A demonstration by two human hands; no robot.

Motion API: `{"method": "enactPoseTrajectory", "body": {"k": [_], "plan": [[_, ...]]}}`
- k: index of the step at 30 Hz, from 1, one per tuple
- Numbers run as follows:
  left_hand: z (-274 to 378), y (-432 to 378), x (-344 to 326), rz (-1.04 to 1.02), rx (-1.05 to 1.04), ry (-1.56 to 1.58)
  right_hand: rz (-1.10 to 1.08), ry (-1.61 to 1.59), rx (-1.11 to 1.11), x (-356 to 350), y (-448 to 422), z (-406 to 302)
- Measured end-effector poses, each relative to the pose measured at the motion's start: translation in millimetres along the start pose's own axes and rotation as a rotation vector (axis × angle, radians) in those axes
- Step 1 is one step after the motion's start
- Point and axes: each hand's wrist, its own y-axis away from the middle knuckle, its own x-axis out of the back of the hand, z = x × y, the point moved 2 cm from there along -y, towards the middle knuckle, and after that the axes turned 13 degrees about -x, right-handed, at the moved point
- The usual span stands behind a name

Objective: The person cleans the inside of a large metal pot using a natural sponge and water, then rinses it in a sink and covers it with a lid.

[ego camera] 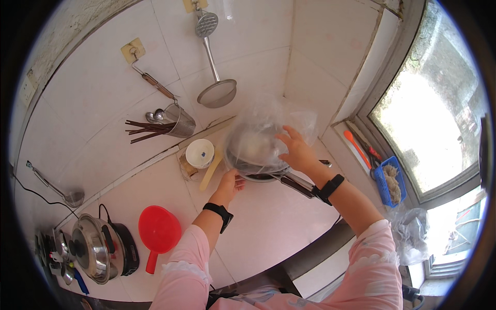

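A clear plastic bag (257,116) is draped over a round pan in the counter's back corner. Through the film the pan's dark inside and something pale show only dimly. From under the bag a pan handle (296,184) sticks out to the lower right. My left hand (231,186) is at the near left rim, thumb uppermost; whether it grips the bag or the rim is hard to see. Over the right side of the bag, my right hand (297,152) has its fingers spread, close to or touching the film.
Left of the pan are a white bowl (200,153) and a flat pale strip (211,170). A red plastic ladle (159,228) and a lidded electric pot (93,248) stand farther left. Chopsticks (151,130) and strainers hang on the wall. A blue basket (390,182) sits on the windowsill.
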Motion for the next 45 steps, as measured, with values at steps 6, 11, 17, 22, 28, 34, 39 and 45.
{"method": "enactPoseTrajectory", "body": {"k": [6,11,17,22,28,34,39,45], "plan": [[-39,-7,19,-0.1,0.064,0.061,-0.202,-0.43,-0.258,-4,-10,18],[-53,-8,22,-0.087,0.115,-0.067,-0.309,-0.752,-0.573,8,-9,11],[-48,2,37,-0.016,0.048,0.242,-0.211,-0.611,-0.299,26,9,-42],[-29,58,12,0.199,-0.048,0.197,-0.329,-0.539,-0.153,-2,43,-87],[-3,174,72,-0.529,0.077,-0.443,-0.689,-0.717,-0.241,-85,101,-147],[100,320,240,-0.151,-0.507,-1.704,-1.038,-0.841,-0.493,-168,185,-156],[54,364,358,0.061,-0.165,-1.627,-1.336,-0.757,-0.414,-219,242,-208],[3,331,396,-0.099,-0.047,-1.268,-1.362,-0.75,-0.472,-265,283,-253]]}}
